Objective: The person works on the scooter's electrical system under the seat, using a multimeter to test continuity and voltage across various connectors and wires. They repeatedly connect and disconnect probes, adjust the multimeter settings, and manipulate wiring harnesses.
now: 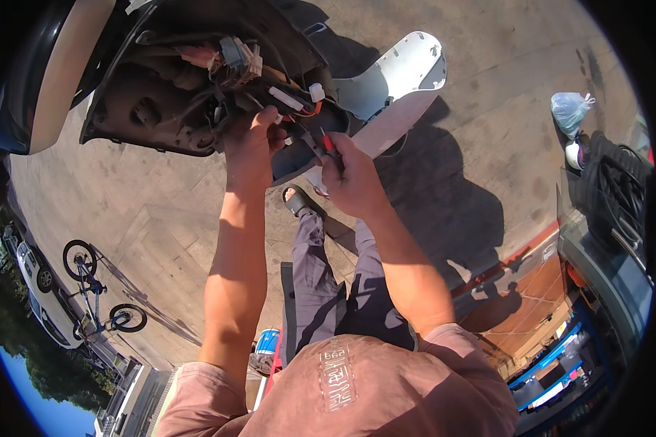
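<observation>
My left hand [252,154] reaches into the dark open body of a scooter-like vehicle [149,109]. Thumb and fingers are closed among the wires; what they pinch is too small to make out. To its right, my right hand [351,175] grips a small red-handled tool [330,143], its tip pointing up and left at the wiring. Between and above both hands lie a white connector [286,99], an orange wire [312,111] and a small white block [316,92]. Farther up, a bundle of connectors [235,58] sits in the cavity.
A white curved panel [397,69] juts out right of the body. A tied plastic bag [571,111] rests on the concrete at far right, near a glass case [598,226]. On the left are a bicycle [89,288] and a parked white car [42,295].
</observation>
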A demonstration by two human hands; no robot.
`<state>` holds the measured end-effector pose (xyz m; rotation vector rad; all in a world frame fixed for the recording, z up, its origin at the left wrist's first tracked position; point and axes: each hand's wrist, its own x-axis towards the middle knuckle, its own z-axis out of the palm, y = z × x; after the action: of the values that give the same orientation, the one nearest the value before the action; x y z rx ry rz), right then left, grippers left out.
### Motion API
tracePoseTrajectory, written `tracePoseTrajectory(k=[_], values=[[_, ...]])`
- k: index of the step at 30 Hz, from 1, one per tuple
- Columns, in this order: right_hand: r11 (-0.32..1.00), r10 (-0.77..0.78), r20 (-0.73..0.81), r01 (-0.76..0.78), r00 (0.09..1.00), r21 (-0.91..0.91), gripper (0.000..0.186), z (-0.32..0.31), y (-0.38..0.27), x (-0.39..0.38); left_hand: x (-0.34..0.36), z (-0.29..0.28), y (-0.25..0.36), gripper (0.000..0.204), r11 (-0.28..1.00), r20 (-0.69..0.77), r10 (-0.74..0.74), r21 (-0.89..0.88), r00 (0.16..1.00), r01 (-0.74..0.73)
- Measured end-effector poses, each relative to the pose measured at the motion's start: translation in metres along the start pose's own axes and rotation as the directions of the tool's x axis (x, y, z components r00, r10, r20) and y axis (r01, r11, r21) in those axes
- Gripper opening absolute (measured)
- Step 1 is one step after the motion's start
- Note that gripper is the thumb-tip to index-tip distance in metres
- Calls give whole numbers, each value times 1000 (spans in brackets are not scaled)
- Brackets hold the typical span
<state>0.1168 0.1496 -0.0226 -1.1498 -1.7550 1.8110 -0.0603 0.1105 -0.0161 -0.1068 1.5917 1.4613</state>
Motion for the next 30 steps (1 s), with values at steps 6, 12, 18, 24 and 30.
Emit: tracePoseTrajectory(k=[6,12,18,24,30], values=[[998,14,73,-18,997,53,26,-6,-21,-4,-8,0,19,18,930,218,-174,-285,960,233],[999,22,71,-20,997,-34,26,-12,-30,-4,-6,-3,14,23,929,250,-125,-309,960,202],[993,18,102,-6,995,-121,27,-13,-37,3,-5,-12,13,25,925,324,-171,-272,931,264],[972,24,121,5,992,-234,27,-12,-44,8,-7,-16,8,26,912,413,-119,-315,903,264],[967,-47,78,65,996,-246,26,-7,-41,12,-4,-19,6,27,927,430,-90,-294,898,234]])
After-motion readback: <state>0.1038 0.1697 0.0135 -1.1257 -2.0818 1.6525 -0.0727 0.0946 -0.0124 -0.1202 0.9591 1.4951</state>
